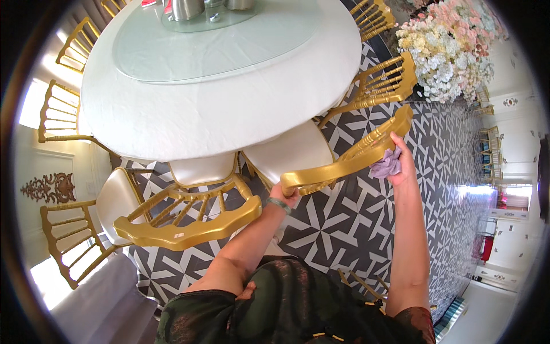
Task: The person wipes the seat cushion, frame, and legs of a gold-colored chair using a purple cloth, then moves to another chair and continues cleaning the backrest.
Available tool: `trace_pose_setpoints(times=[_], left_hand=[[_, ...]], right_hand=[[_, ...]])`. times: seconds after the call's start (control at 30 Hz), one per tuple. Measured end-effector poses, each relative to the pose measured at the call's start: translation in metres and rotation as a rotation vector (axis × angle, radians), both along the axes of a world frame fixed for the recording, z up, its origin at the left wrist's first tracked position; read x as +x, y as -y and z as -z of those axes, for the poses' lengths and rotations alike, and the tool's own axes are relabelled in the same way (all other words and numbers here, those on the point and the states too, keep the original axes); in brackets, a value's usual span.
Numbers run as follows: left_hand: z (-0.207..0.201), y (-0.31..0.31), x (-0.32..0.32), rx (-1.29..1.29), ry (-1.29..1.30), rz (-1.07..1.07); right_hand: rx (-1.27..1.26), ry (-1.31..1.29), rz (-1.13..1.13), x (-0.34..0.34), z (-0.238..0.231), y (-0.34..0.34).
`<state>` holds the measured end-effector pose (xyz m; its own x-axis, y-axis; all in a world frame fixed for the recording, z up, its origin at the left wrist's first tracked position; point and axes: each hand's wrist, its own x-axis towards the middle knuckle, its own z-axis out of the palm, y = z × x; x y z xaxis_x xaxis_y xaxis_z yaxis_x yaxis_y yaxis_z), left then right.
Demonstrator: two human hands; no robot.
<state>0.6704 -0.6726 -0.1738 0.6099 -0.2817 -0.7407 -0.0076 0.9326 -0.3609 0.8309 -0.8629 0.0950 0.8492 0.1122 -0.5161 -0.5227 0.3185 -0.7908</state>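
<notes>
Before me stands a gold chair [344, 164] with a spindled back and a white seat cushion [295, 150] partly under the round table. My left hand [285, 196], a greenish bangle at its wrist, grips the left end of the chair's top rail. At the rail's right end, my right hand [403, 163] holds a crumpled purple cloth [387, 164] against the gold back. Some of the right fingers are hidden behind the cloth. A second gold chair [189, 226] stands just left of my left forearm, a small pale mark on its rail.
A white-clothed round table [229, 117] with a glass turntable [217, 54] lies ahead, metal pots [187, 8] on it. More gold chairs [384, 86] ring it. Pastel flowers [450, 49] stand far right. Grey fabric [103, 298] hangs at lower left above a patterned floor [344, 229].
</notes>
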Motion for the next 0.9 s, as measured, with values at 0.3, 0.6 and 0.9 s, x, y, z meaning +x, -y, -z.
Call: trace_pose_setpoints(times=[0.3, 0.6, 0.9], left_hand=[[-0.009, -0.009, 0.015, -0.004, -0.075, -0.076], [-0.027, 0.019, -0.003, 0.072, -0.033, -0.010], [0.029, 0.076, -0.061, 0.189, 0.196, 0.247]], right_hand=[[-0.073, 0.006, 0.019, 0.014, -0.001, -0.016], [-0.059, 0.033, -0.068, -0.013, -0.006, 0.020], [-0.176, -0.091, -0.425, -0.050, 0.003, 0.150]])
